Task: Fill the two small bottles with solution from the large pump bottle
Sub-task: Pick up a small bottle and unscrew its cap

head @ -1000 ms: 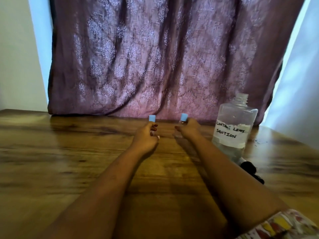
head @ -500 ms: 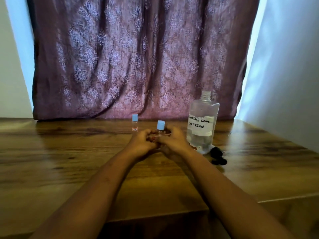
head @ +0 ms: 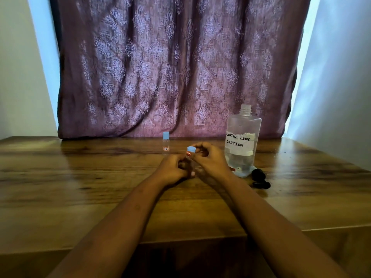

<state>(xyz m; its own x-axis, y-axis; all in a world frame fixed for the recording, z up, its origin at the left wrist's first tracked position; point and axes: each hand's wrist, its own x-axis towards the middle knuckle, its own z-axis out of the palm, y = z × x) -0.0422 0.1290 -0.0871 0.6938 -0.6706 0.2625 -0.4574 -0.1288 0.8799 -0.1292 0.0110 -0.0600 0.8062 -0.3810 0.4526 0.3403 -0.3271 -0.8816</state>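
Note:
My left hand (head: 172, 169) wraps the body of a small clear bottle, which is mostly hidden by the fingers. My right hand (head: 208, 158) pinches that bottle's blue cap (head: 191, 149) from above. A second small bottle (head: 166, 144) with a blue cap and an orange label stands alone on the table behind my hands. The large clear bottle (head: 242, 140), labelled "contact lens solution", stands to the right with its neck uncovered and liquid low in it. A black pump head (head: 259, 177) lies on the table beside it.
The wooden table (head: 80, 187) runs to a front edge below my forearms. A purple patterned curtain (head: 170, 67) hangs behind it. Pale walls flank both sides. A small light blue thing lies at the large bottle's base.
Both hands had one small bottle each a second ago. The left one now stands alone at the back, and both hands have closed on the other, with the right fingers up on its cap.

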